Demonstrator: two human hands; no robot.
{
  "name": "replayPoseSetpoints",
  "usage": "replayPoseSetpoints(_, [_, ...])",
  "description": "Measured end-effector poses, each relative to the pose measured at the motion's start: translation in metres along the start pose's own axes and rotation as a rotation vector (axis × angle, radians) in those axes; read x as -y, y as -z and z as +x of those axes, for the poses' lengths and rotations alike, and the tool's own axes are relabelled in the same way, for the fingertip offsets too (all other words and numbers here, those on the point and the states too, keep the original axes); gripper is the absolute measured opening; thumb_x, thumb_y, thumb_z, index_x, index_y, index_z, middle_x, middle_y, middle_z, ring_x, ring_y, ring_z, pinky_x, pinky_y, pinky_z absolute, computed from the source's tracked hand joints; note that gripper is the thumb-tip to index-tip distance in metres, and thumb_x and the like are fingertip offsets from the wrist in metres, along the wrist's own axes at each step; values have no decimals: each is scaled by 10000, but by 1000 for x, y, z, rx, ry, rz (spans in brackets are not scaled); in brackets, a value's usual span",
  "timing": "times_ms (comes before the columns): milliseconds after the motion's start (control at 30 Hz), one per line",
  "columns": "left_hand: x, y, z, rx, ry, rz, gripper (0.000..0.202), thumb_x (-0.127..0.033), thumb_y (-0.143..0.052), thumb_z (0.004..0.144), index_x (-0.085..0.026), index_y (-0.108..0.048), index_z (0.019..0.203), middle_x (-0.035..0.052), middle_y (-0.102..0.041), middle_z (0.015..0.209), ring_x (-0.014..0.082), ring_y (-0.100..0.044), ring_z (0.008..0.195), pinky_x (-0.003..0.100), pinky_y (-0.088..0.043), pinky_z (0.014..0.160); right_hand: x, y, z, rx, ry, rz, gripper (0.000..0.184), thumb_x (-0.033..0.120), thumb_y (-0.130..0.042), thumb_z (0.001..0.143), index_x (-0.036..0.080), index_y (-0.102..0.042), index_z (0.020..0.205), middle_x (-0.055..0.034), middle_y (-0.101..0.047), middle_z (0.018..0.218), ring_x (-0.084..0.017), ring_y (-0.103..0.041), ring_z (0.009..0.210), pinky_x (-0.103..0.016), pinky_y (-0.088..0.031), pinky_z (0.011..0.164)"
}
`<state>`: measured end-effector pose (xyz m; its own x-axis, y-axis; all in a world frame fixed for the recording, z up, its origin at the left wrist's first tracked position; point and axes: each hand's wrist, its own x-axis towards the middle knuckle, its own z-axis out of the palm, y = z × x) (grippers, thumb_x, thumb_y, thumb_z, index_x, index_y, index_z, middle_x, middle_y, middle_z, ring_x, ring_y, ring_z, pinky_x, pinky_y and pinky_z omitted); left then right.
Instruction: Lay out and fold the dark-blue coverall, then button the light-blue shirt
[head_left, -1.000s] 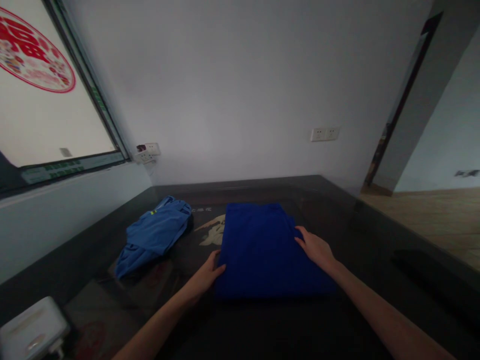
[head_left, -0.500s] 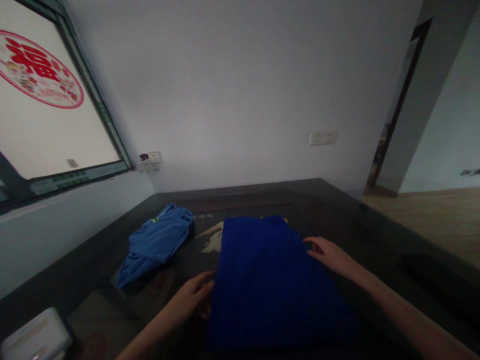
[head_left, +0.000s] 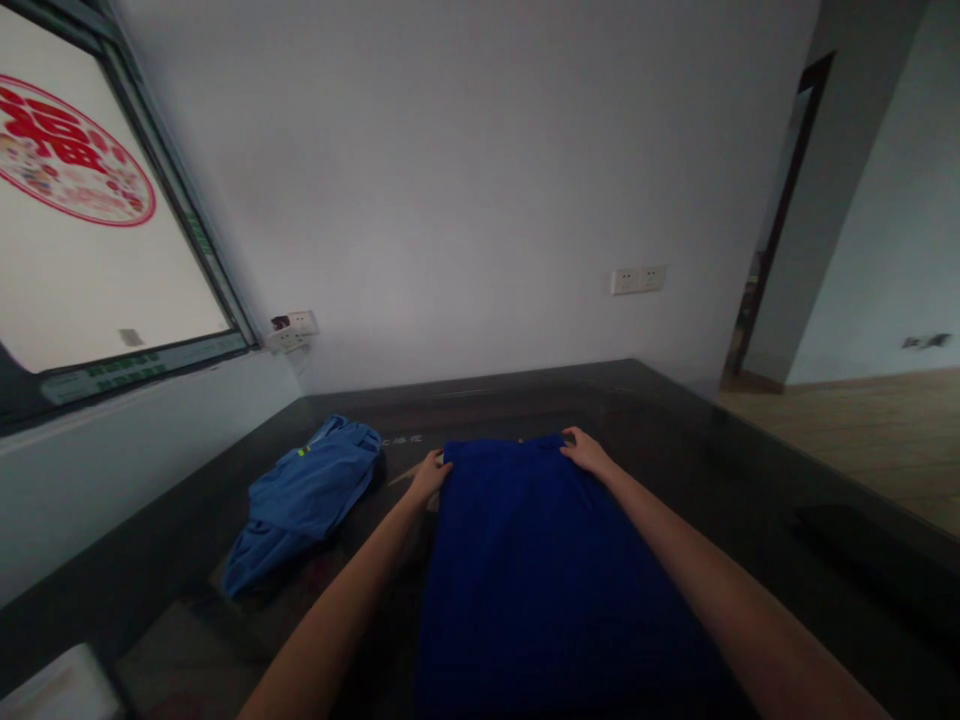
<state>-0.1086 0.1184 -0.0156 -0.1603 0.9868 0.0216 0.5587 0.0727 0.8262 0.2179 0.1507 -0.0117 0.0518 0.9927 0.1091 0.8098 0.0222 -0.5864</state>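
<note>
A deep blue folded garment (head_left: 517, 570) lies flat on the dark table, its far edge slightly uneven. At its far left corner, my left hand (head_left: 430, 476) pinches the fabric between thumb and fingers. My right hand (head_left: 587, 452) is closed the same way on the far right corner. Both arms reach forward along the sides of the cloth. Its exact kind does not show, and the near end fades into shadow. To the left rests a lighter blue crumpled garment (head_left: 307, 495) with a small yellow-green mark; neither hand touches it.
The dark glossy table (head_left: 675, 440) reaches the wall at the back. A white box-like object (head_left: 64, 685) sits at the near left corner, partly cut off. On the right lies a black flat item (head_left: 862, 545). A window (head_left: 112, 290) is at the left.
Both hands have moved forward from the sides of the deep blue garment to its far corners and closed on them. The view has shifted slightly.
</note>
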Motion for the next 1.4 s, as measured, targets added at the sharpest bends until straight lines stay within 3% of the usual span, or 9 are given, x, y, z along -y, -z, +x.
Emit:
replayPoseSetpoints(167, [-7,-6,12,-24,-77,75,453,-111,-548,823,-105,-477,1270,131,-666,1097,199,-647,952,292,-498,829,-12,1,6,-6,-23,60,466,60,-578,675,201,-642,1115,-44,-689,1045,-171,-649,905,-251,-465,773])
replayPoseSetpoints(267, [-12,-6,13,-77,-171,118,438,-158,-550,837,-150,-488,1270,112,-608,1216,205,-585,1084,294,-447,921,-14,5,4,-37,-9,79,436,54,-548,685,180,-652,1089,-33,-703,897,-153,-650,812,-232,-461,726])
replayPoseSetpoints(400, [-9,-10,11,-91,-213,198,417,-184,-523,861,-153,-480,1274,107,-632,1161,197,-602,1037,296,-447,904,-9,14,0,-117,30,81,418,78,-503,731,174,-619,1121,-21,-674,821,-140,-627,769,-216,-443,693])
replayPoseSetpoints(633, [7,-23,4,-172,-167,390,545,-257,-556,849,-131,-399,1355,200,-490,1318,301,-442,1238,420,-325,1016,-7,13,-15,-202,61,-10,426,76,-367,827,218,-620,1139,-64,-603,936,-166,-586,847,-246,-419,740])
replayPoseSetpoints(867, [7,-19,6,-88,-264,418,594,-187,-488,878,-256,-301,1437,114,-562,1263,217,-524,1165,336,-370,987,-9,-9,-34,-144,58,-147,432,98,-314,893,272,-616,1148,-73,-527,1102,-165,-608,859,-254,-422,730])
replayPoseSetpoints(967, [4,-18,6,-59,-302,375,521,-116,-432,879,-255,-417,1381,95,-556,1271,180,-527,1162,301,-358,1010,-7,-7,-32,-120,78,-190,424,106,-317,905,275,-602,1170,-69,-516,1138,-166,-614,879,-252,-423,753])
replayPoseSetpoints(1167, [-3,-14,18,-149,-157,338,443,-197,-426,905,-116,-438,1340,158,-598,1213,216,-562,1120,323,-406,954,-7,-3,-23,-142,128,-129,373,147,-329,930,248,-593,1174,-79,-522,1170,-170,-601,975,-247,-414,816])
replayPoseSetpoints(1300, [-5,-13,28,-91,-29,329,314,-305,-500,884,-65,-629,1040,183,-687,1006,265,-647,954,314,-470,795,-9,-5,-17,-131,45,-120,345,217,-425,914,148,-530,1235,-128,-593,1105,-212,-597,992,-280,-430,804])
replayPoseSetpoints(1400, [-10,-11,32,-66,-21,317,241,-301,-544,861,-95,-655,921,156,-705,968,252,-657,926,286,-470,763,-9,-3,-13,-92,63,-119,330,161,-497,860,165,-566,1183,-78,-651,984,-191,-611,937,-259,-435,776])
